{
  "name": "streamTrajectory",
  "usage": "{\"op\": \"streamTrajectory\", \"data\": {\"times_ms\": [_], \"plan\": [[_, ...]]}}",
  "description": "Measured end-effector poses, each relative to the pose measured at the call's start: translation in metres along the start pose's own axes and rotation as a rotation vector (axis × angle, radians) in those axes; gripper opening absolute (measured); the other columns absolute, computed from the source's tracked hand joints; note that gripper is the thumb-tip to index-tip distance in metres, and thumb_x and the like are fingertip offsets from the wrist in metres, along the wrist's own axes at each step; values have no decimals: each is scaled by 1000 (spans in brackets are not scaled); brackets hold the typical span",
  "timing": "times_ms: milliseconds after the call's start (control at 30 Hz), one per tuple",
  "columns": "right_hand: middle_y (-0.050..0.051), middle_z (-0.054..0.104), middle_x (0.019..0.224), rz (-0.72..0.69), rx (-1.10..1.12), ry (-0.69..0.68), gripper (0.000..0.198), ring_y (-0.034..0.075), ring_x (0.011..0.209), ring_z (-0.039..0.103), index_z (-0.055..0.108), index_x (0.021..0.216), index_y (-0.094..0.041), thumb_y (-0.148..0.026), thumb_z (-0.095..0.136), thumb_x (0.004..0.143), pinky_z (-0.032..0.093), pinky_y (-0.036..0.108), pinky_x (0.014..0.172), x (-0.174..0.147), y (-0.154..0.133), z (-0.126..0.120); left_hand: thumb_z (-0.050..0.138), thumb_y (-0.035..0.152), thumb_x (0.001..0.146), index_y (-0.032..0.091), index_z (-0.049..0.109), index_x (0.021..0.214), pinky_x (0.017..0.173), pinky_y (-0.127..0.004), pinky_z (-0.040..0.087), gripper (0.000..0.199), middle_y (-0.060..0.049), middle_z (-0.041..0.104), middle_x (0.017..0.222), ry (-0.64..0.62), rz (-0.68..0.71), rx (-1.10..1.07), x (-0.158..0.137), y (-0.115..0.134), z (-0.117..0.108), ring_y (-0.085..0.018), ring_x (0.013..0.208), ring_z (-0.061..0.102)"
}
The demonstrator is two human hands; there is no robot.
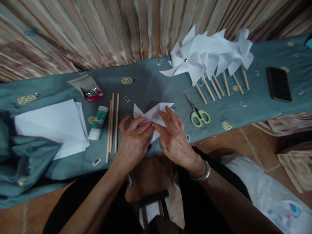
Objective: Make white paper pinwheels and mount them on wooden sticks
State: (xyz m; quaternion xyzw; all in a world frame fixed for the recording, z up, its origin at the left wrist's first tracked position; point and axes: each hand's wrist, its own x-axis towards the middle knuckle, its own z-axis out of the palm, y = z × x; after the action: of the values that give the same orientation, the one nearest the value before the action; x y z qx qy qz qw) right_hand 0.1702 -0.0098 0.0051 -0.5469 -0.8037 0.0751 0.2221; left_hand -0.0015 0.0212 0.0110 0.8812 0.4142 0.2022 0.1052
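From the head camera, a striped curtain [136,29] hangs along the far side of a narrow table spread with a grey-green cloth [151,84] printed with small pineapples. At the near edge, in the middle, lies a white sheet of paper [154,113] with pointed corners, under both of the person's hands. The left hand [136,139] is curled, fingertips on the paper's centre. The right hand [174,139] has its fingers moderately spread over the paper's right side, thumb reaching toward the left fingertips. Whether either hand pinches the paper cannot be told.

To the left lie three wooden sticks [111,126], a glue stick [98,123], a stack of paper [56,123] and, farther back, an open box of shiny metal pieces [95,95]. To the right are green-handled scissors [195,110]; beyond them, overlapping white pinwheels [195,55]; far right, a dark phone [279,84].

If the fingers lift early, the paper's points could spring apart; uneven pressure might crease or tear it. A sleeve or elbow could tip the open box.

The hands hide the paper's centre and any fold there. The pinwheels overlap too closely to count, and the picture is slightly blurred.
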Motion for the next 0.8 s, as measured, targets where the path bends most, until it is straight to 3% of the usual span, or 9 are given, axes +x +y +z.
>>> {"op": "streamTrajectory", "data": {"times_ms": [400, 800], "plan": [[7, 32, 154, 80, 66, -44, 48, 31, 149, 12, 59, 122, -24, -6, 42, 81, 29, 57, 110, 1, 2, -3, 52, 14, 89, 22, 67, 111, 106, -59, 27, 27, -6, 72, 112, 36, 27, 1, 1, -2, 3, -28, 116, 56], [8, 34, 152, 43, 17, -42, 47, 31, 149, 12, 55, 127, -22, -7, 41, 84, 29, 55, 112, 0, -1, -3, 51, 13, 90, 22, 68, 108, 109, -57, 24, 26, -5, 72, 109, 45, 10, 15, 2, 2, 4, -26, 116, 56]]}}
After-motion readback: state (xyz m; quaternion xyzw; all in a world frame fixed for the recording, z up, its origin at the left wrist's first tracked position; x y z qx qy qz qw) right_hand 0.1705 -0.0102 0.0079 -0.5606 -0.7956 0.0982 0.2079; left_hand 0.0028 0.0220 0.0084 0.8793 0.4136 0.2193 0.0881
